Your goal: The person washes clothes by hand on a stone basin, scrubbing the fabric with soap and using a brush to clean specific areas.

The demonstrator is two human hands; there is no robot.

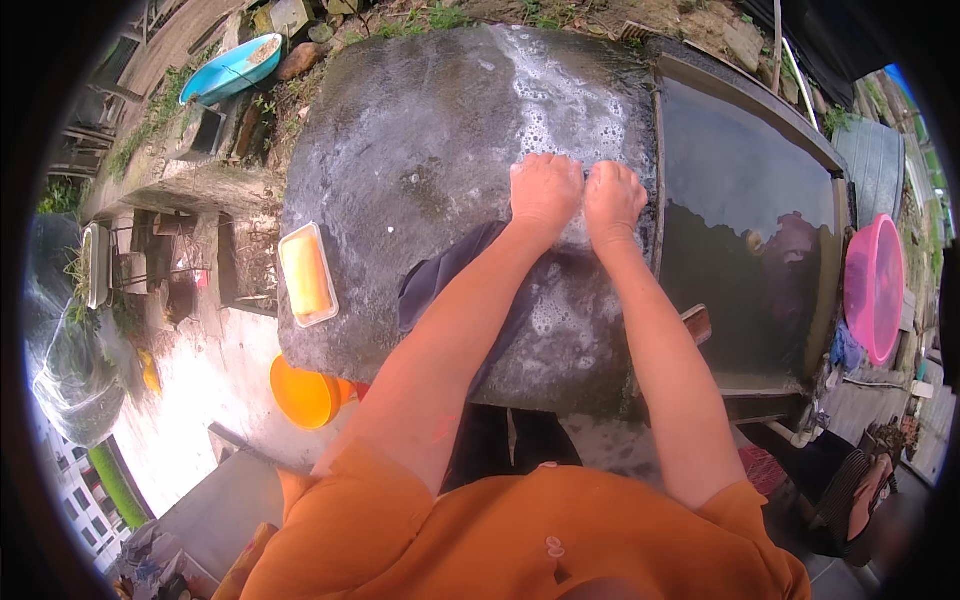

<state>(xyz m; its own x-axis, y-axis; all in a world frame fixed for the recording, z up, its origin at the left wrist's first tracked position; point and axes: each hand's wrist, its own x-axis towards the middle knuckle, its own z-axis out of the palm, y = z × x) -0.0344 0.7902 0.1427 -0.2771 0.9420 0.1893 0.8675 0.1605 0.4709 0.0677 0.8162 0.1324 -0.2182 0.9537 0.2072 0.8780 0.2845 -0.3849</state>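
Note:
My left hand [547,189] and my right hand [615,196] are side by side, fingers curled down, at the soapy foam [562,105] on a dark stone slab [360,165]. What lies under their fingers is hidden. A dark grey cloth [450,270] lies on the slab, partly beneath my left forearm; whether it reaches my hands cannot be told. At the slab's left edge a yellow block, seemingly soap [306,274], sits in a clear plastic tray [330,315].
Right of the slab is a water-filled basin [739,150], with a wooden-backed brush or block [697,324] at its near-left edge. A pink tub [874,289], a blue basin [232,71] and an orange bucket [304,394] stand around. Another person [851,495] is at lower right.

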